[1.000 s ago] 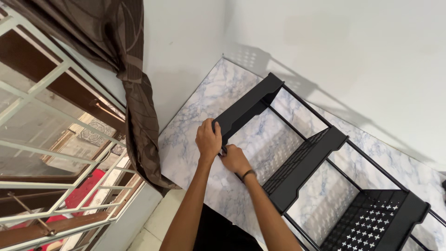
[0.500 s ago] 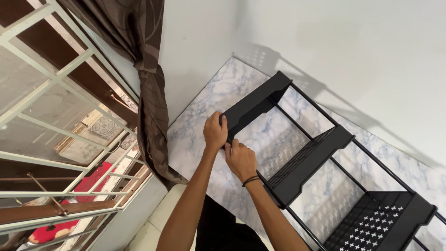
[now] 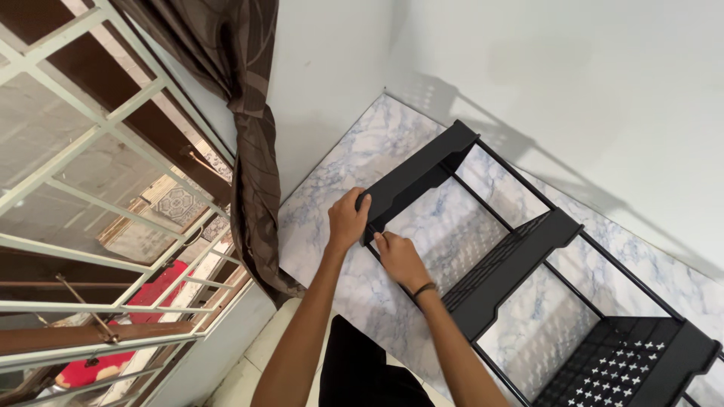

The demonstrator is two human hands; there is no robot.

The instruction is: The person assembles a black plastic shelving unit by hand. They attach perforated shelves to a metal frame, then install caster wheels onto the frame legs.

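A black metal shelf rack [image 3: 520,249] with perforated tiers lies on its side on a marble-patterned sheet [image 3: 354,162]. My left hand [image 3: 348,220] grips the near end of the rack's top tier. My right hand [image 3: 400,256], with a dark band on the wrist, touches the thin side rod just below that tier; its fingers are curled at the corner joint. Whether it holds a small part there is hidden.
A brown curtain [image 3: 245,158] hangs at the left beside a window with a pale green metal grille [image 3: 90,196]. White walls [image 3: 573,83] meet behind the rack. My dark-clothed leg [image 3: 362,373] is below, over a light tiled floor.
The view has shifted slightly right and down. Both hands stay at the same corner of the rack, with my right hand moving a little closer under the top tier.
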